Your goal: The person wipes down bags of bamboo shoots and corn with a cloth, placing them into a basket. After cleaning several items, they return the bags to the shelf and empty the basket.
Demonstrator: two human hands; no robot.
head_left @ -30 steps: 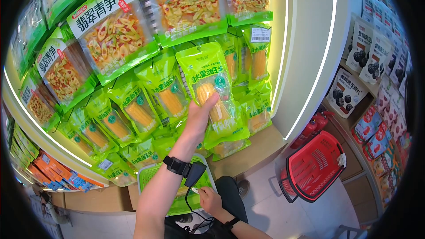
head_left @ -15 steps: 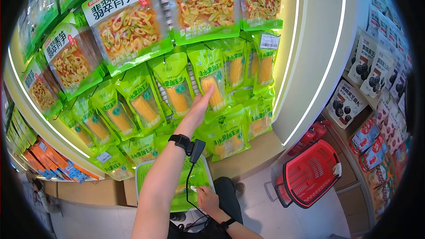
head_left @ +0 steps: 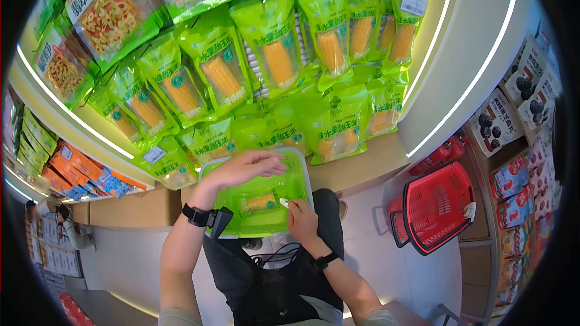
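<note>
My left hand [head_left: 251, 167] is over the far part of a green basket [head_left: 279, 227] with a white rim, fingers stretched out and nothing in them. A black device is strapped to that wrist. Inside the basket lies one green pack of corn [head_left: 260, 203], its yellow cob showing through the clear front. At the basket's right side, my right hand [head_left: 303, 220] is closed on a small white piece [head_left: 284, 203], perhaps part of the basket's handle. Beyond the basket, green corn packs [head_left: 280, 63] hang in a row on the rack.
More corn packs [head_left: 339, 125] stand on the low shelf behind the basket. Larger vegetable pouches [head_left: 118, 15] hang above. To the right, a red shopping basket [head_left: 436, 205] stands on the floor near red fire extinguishers [head_left: 436, 156]. Shelves of bagged snacks line both sides.
My left hand has drawn back from a hanging corn pack to above the green basket, with nothing in it. My right hand keeps its hold at the basket. The view has tilted downward.
</note>
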